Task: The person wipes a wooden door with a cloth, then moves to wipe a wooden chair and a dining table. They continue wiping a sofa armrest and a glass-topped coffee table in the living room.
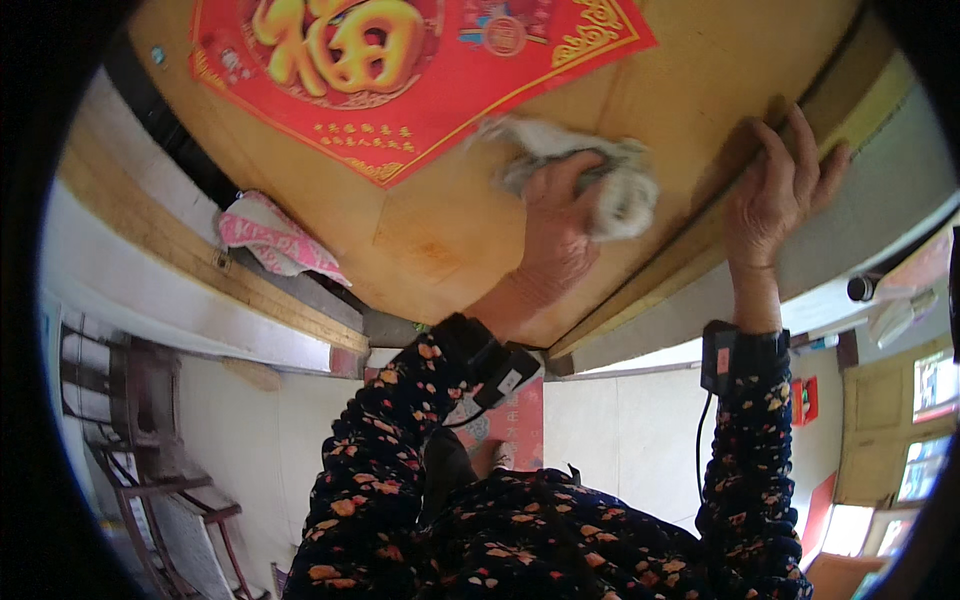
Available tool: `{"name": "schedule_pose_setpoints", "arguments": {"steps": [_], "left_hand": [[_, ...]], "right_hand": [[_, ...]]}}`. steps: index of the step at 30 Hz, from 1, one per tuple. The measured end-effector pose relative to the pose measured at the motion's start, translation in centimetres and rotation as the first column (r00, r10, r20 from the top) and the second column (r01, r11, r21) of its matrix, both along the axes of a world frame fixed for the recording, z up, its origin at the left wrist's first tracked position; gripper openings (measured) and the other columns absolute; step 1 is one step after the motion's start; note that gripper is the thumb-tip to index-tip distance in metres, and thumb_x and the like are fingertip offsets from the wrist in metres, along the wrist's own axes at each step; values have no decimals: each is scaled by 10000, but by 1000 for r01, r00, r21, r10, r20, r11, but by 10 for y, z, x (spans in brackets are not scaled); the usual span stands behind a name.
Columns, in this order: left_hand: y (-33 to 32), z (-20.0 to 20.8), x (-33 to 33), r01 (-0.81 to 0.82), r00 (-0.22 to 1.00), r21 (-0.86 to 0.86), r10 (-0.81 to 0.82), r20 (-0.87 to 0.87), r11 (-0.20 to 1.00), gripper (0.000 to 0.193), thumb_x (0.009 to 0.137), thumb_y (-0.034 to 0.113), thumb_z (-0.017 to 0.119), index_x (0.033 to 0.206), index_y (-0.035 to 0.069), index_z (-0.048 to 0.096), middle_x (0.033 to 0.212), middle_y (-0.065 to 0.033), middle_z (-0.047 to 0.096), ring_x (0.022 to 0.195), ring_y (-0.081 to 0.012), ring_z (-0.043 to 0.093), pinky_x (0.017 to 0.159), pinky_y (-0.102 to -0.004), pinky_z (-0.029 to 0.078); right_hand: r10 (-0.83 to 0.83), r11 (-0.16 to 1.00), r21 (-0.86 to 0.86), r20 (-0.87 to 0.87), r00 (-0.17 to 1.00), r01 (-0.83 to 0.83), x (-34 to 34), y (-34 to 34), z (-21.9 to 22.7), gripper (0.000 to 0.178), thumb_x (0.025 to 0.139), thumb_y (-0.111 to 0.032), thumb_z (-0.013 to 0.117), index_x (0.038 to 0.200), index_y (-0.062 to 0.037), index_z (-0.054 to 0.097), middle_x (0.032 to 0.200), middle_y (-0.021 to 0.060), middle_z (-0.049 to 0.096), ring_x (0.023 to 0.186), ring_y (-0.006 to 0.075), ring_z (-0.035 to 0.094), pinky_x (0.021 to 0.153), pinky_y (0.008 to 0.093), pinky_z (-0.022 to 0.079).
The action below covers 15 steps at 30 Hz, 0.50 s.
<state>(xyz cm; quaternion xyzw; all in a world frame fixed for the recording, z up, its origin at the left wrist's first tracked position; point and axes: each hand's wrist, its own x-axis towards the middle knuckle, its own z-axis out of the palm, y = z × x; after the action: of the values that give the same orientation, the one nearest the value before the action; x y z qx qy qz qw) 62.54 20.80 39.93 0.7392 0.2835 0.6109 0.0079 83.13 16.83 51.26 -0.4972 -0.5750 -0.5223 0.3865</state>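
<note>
My left hand [558,225] is closed around a bunched whitish cloth [628,195]. The cloth lies against the wooden door [430,235], just right of the lower tip of a red diamond-shaped poster [440,120] with gold lettering. Part of the cloth trails left past my fingers, slightly blurred. Farther right, my right hand [778,195] rests on the wooden door frame [690,235] with its fingers spread and nothing in them.
A pink-and-white cloth [275,235] hangs at the door's left edge. Behind me are a pale tiled floor [590,430], a red mat [525,420], and a dark wooden chair [170,490] at lower left. A red box-like thing [804,400] is at right.
</note>
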Motion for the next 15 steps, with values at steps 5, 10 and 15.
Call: {"name": "schedule_pose_setpoints", "arguments": {"steps": [5,10,15], "left_hand": [[22,6,-3,100,865,250,40,-501,963,359,796,231,568,1142,214,664,1132,-34,559,1083,-256,495,879,-440,353],[20,-90,-36,218,653,9,-139,-745,976,235,818,227,551,1027,233,659,1085,-8,587,1036,-240,565,843,-438,422],[16,-209,-72,149,511,-360,-383,-770,921,211,851,212,536,1033,181,639,1123,-28,591,1062,-267,593,824,-436,494]], "right_hand": [[-4,998,-63,-68,998,0,1,0,-2,250,912,-44,533,1069,-167,684,1352,49,564,1400,358,293,1174,464,153],[-31,998,50,4,1000,31,0,1,5,209,934,-65,556,1049,-174,692,1347,38,567,1394,350,303,1167,458,186],[-173,979,140,174,969,150,21,-6,8,145,884,-14,578,1004,-62,644,1266,167,582,1292,387,437,1110,468,306]]}}
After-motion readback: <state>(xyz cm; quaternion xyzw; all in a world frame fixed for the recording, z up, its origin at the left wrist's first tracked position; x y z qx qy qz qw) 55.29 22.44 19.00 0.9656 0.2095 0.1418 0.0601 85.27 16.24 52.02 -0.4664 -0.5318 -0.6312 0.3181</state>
